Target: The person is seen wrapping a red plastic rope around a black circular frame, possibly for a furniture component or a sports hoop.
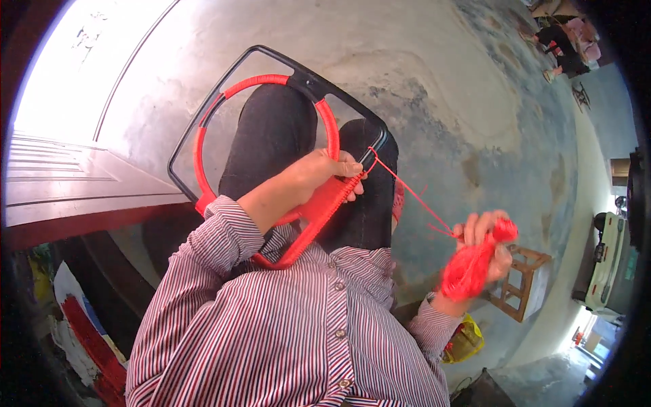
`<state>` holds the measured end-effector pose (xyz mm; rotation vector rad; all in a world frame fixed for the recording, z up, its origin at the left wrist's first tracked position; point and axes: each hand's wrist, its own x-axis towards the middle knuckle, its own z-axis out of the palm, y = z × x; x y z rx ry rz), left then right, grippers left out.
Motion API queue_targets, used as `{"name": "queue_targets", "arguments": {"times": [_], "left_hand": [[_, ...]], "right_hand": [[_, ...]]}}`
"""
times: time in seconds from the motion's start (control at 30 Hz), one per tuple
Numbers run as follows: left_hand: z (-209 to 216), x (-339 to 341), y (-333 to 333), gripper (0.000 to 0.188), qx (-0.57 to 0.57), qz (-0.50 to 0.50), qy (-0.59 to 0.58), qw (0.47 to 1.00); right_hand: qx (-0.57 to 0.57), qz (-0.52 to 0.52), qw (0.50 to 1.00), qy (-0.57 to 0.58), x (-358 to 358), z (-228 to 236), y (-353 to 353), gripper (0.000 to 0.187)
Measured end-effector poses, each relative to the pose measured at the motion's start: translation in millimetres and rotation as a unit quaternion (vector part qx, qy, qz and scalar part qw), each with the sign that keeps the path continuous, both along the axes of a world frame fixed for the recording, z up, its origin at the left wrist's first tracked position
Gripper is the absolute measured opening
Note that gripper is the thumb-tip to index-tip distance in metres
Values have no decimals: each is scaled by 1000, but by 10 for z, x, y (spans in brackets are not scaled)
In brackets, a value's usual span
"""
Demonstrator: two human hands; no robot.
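Note:
Across my lap rests a black, flat-sided frame (342, 102) with a round ring inside it. Red cord is wound tightly over most of the ring (329, 129) and along the frame's near right edge, while its far and outer bars show bare black. My left hand (319, 171) is closed on that wrapped right edge, thumb on top. Out to the right, my right hand (478, 230) grips a loose bundle of red cord (468, 271). From there a strand of red cord (420, 199) runs straight to a loop around the frame's bare right bar.
On the right floor lies a wooden-framed piece (521, 281) like a stool, near a yellow bag (468, 340). At left is a dark red panelled surface (95, 227). Another person (566, 51) is far off at upper right; a pale vehicle (603, 264) stands at far right.

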<state>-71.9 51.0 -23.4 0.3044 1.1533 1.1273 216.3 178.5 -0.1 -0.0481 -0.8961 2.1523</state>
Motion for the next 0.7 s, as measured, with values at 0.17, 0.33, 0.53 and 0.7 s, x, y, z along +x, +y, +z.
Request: {"name": "queue_targets", "arguments": {"times": [0.17, 0.33, 0.53, 0.7], "left_hand": [[18, 35, 14, 19, -8, 1, -6, 1000], [-5, 37, 14, 18, -11, 12, 1, 1000], [78, 72, 75, 19, -17, 21, 11, 1000], [32, 16, 73, 17, -13, 3, 10, 1000]], "right_hand": [[-15, -117, 939, -324, -769, -148, -401, 19], [173, -82, 897, -400, -991, -356, -501, 13], [67, 12, 929, -363, -745, -89, -635, 10], [15, -99, 925, -368, -303, -104, -209, 14]]}}
